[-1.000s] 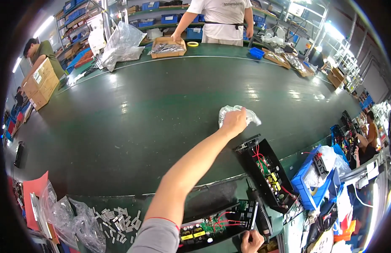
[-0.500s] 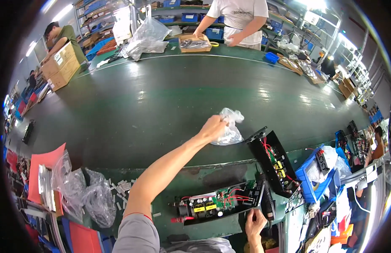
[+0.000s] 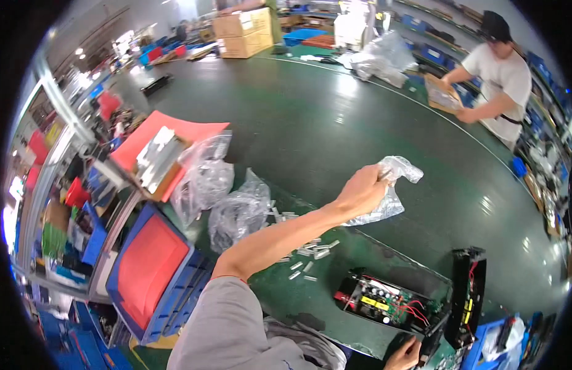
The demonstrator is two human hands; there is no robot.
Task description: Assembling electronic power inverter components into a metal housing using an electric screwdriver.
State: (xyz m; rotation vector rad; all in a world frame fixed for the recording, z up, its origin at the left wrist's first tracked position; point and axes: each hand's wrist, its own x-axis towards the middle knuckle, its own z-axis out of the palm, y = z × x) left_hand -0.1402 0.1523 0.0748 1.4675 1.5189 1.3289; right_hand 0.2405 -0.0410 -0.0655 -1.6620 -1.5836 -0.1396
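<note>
My left hand (image 3: 364,194) is closed on the gathered neck of a clear plastic bag (image 3: 388,211), its arm stretched out over the green work surface. Small pale contents in the bag are hard to make out. My right hand (image 3: 404,356) rests at the lower edge with curled fingers; whatever they may hold is hidden. Just above it lies an open black case with a green circuit board (image 3: 384,302), yellow parts and red wires. A black, tool-like shape (image 3: 431,343) sits beside the right hand. A second open black case (image 3: 467,296) stands farther right.
Two crumpled clear bags (image 3: 240,213) and scattered small pale strips (image 3: 310,250) lie left of the case. A red sheet (image 3: 151,271) sits in a blue crate at lower left. Across the green surface, a co-worker (image 3: 498,77) holds a cardboard tray (image 3: 443,95).
The view has swung left, so everything sits farther right. My left hand still grips the bag, and the right stays near the case. The co-worker has lifted the cardboard tray.
</note>
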